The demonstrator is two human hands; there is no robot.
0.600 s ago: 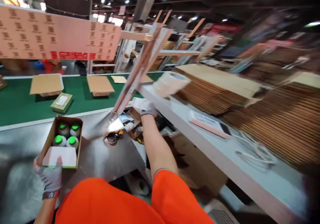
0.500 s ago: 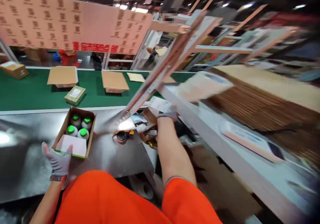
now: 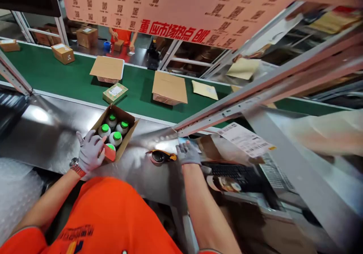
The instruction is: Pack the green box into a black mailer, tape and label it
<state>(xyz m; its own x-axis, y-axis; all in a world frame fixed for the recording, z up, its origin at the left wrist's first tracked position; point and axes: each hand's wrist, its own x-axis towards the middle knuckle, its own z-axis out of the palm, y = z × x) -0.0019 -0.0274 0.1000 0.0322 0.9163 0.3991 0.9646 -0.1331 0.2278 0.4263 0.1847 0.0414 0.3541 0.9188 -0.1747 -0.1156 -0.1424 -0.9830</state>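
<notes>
An open cardboard box (image 3: 124, 145) on the metal bench holds several white bottles (image 3: 115, 139) with green caps. At its near left corner my left hand (image 3: 90, 155), in a grey glove, has thumb and fingers closed on a small red card (image 3: 110, 153). My right hand (image 3: 188, 154), also gloved, reaches to the bench's right end, fingers stretched over a blue and white packet (image 3: 195, 145); its fingertips are partly blurred. Between the hands lies a black and orange handheld scanner (image 3: 160, 156). A white printed label (image 3: 246, 138) is right of my right hand.
A green conveyor (image 3: 138, 91) runs behind the bench, carrying baskets topped with cardboard (image 3: 170, 85) and a small patterned box (image 3: 115, 92). A slanting metal post (image 3: 215, 114) stands beyond my right hand. At right lies a keyboard (image 3: 229, 170). A co-worker's hands (image 3: 132, 49) show behind the conveyor.
The view has swung right-to-left across the bench. A white card over the bottles no longer shows; a red card is in my left hand. My right hand has moved from the white label to the packet.
</notes>
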